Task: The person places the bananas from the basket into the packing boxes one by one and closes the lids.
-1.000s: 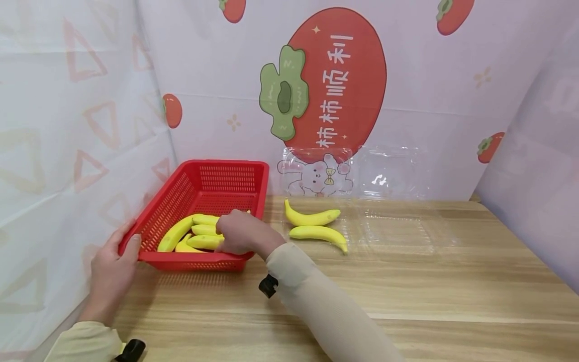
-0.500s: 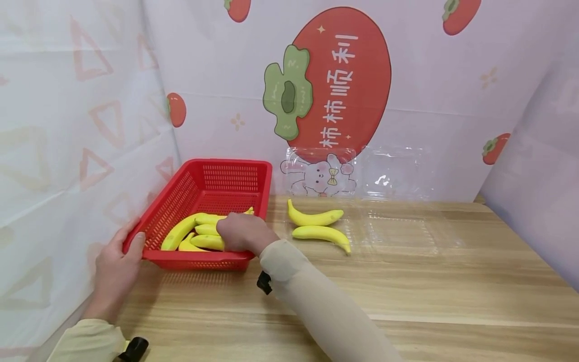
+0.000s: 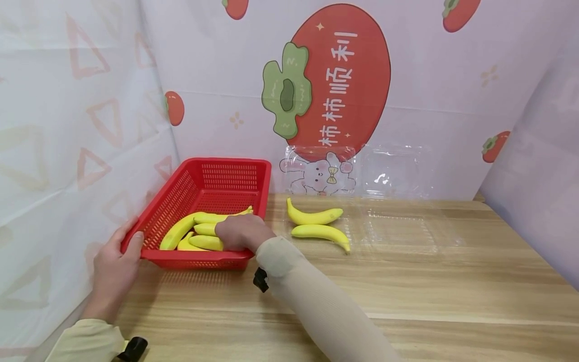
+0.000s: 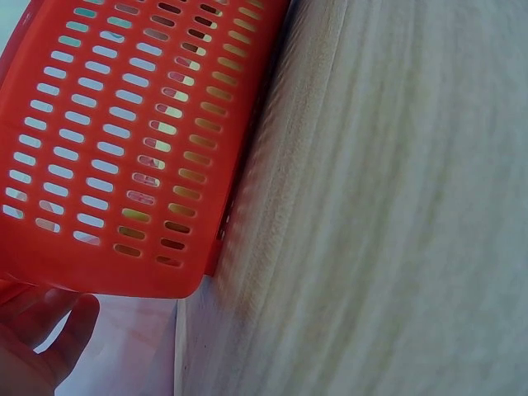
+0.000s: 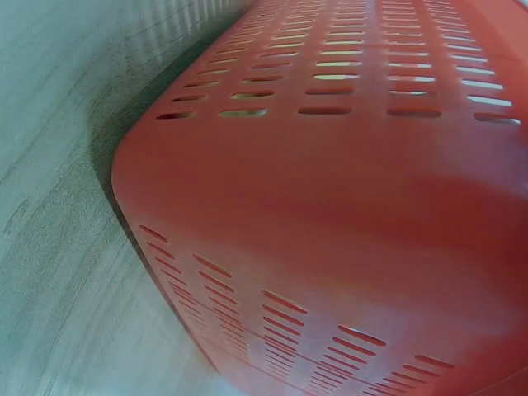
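Note:
A red plastic basket (image 3: 262, 201) sits on the table with several yellow bananas (image 3: 177, 232) in its near half. My left hand (image 3: 115, 266) grips the basket's near left corner, thumb over the rim. In the left wrist view, fingertips of the left hand (image 4: 37, 338) meet the basket rim (image 4: 99, 285). Over the basket's near right corner, my right hand (image 3: 242, 234) reaches down among the bananas. Its fingers are hidden, and I cannot tell whether they hold one. Only the outside of the basket (image 5: 272, 181) shows in the right wrist view.
Two bananas (image 3: 318, 234) lie right of the basket in a clear plastic clamshell (image 3: 289, 176) with its lid up. Beside it stands a second open clear clamshell (image 3: 400, 234). A printed cloth (image 3: 217, 65) backs the wooden table (image 3: 407, 296).
My right hand has dipped slightly deeper into the basket, baring more of the rear banana, whose tip shows now. My left hand stays on the rim.

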A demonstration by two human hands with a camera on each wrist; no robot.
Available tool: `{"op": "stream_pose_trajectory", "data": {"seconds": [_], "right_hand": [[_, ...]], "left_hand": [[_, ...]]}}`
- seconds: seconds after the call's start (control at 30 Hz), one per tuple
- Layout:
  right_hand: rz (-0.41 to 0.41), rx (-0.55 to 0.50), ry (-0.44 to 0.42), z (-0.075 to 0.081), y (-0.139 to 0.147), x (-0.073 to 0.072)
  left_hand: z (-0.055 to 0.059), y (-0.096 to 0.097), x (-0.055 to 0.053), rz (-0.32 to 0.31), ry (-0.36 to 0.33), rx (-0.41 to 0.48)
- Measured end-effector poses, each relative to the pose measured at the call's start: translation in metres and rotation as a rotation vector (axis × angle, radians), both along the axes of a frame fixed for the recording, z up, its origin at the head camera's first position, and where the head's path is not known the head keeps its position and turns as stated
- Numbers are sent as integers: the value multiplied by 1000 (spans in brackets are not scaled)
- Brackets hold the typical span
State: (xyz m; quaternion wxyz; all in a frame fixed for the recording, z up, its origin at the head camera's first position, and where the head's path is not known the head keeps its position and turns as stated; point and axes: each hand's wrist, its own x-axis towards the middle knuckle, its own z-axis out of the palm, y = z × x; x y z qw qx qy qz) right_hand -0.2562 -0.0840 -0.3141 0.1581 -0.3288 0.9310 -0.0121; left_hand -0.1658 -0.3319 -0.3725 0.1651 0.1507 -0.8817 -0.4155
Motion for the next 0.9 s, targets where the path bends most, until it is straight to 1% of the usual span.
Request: {"op": "stream_pose_trajectory", "data": {"seconds": [0.1, 0.4, 0.53, 0.7, 0.9], "right_hand": [[-4, -11, 6, 0, -1, 0], [13, -95, 39, 0, -1, -1], [13, -154, 34, 0, 0, -1], [18, -235, 53, 2, 1, 0], [-13, -310, 35, 2, 3, 0]], "left_hand": [[1, 1, 0, -3, -1, 0], [1, 1, 0, -2, 2, 6], [0, 0, 0, 0, 5, 15], [1, 0, 0, -7, 9, 24], [1, 0, 1, -11, 2, 22]]}}
